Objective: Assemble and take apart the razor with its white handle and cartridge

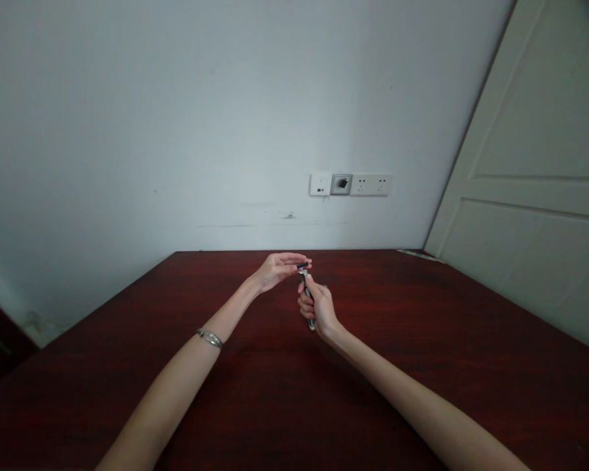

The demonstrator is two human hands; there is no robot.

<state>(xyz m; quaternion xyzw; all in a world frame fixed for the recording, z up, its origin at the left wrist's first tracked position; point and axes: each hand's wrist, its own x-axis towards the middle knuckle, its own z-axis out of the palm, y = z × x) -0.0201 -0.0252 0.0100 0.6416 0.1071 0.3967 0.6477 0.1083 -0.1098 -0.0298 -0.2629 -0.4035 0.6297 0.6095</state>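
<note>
- Above the middle of the dark red wooden table, far out from the body, both hands meet around one small thing.
- It is a thin silver metal tool with a little black head on top.
- The tool stands almost straight up in the air, a little above the table top.
- The right hand is closed in a fist around the handle of the tool and grips it tight.
- The low end of the handle pokes out under the fist.
- The left hand comes in from the left side, and its fingers are stretched out and pinch the black head.
- The two hands are very close, just beside each other.
- The tool is too small here to tell just what kind it is.
- A thin silver bracelet sits on the left wrist.
- Both arms are bare and reach forward over the table.
- Behind the table is a plain white wall.
- A row of white wall sockets sits low on that wall, and one square in the row is grey with something dark in it.
- A white door with flat panels stands on the right, near the far right corner of the table.
</note>
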